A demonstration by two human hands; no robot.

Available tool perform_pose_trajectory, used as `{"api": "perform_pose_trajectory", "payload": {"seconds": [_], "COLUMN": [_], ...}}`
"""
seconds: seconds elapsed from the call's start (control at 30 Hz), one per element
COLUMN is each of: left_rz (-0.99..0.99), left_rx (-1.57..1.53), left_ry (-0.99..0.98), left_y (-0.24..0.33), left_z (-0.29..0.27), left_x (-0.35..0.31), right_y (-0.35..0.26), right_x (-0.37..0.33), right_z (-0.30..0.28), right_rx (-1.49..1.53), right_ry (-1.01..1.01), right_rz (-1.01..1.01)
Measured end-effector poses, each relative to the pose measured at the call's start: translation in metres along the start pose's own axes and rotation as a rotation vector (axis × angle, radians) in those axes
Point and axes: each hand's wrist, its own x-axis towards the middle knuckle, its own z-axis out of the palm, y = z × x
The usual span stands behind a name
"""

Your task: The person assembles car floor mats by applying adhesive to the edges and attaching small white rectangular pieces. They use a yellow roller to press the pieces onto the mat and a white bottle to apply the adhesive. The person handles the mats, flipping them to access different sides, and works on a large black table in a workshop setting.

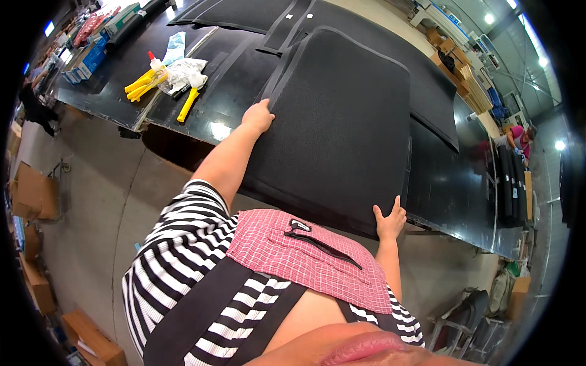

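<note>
A large black rubber-like mat (336, 122) with a raised border lies in front of me on the dark table, its near edge close to my body. My left hand (259, 116) is closed on the mat's left edge, the fingertips partly hidden from view. At the near right corner, my right hand (390, 221) touches the mat's edge with thumb and forefinger spread apart. Beneath and beyond this mat are other black mats (427, 100), some bearing small white labels.
Left on the table (213, 122) are yellow-handled tools (188, 105), a red-tipped white bottle (155, 61) and a crumpled plastic bag (183, 73). Blue boxes (91, 58) stand farther left. Cardboard boxes (38, 192) sit on the floor. A co-worker (520, 139) is at the far right.
</note>
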Motion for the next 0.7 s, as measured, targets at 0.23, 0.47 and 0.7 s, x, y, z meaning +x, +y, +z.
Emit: {"api": "perform_pose_trajectory", "payload": {"seconds": [0.23,0.47,0.7], "left_rz": [-0.159,0.193,-0.068], "left_rx": [-0.101,-0.121,-0.019], "left_ry": [-0.053,0.137,0.158], "left_y": [0.004,0.066,-0.031], "left_z": [0.005,-0.018,-0.009], "left_x": [-0.004,-0.018,0.001], "right_y": [0.021,0.059,0.007], "right_x": [0.007,0.024,-0.001], "right_z": [0.005,0.007,0.008], "right_rx": [0.166,0.447,0.095], "right_ry": [0.036,-0.052,-0.041], "right_rz": [-0.03,0.051,-0.142]}}
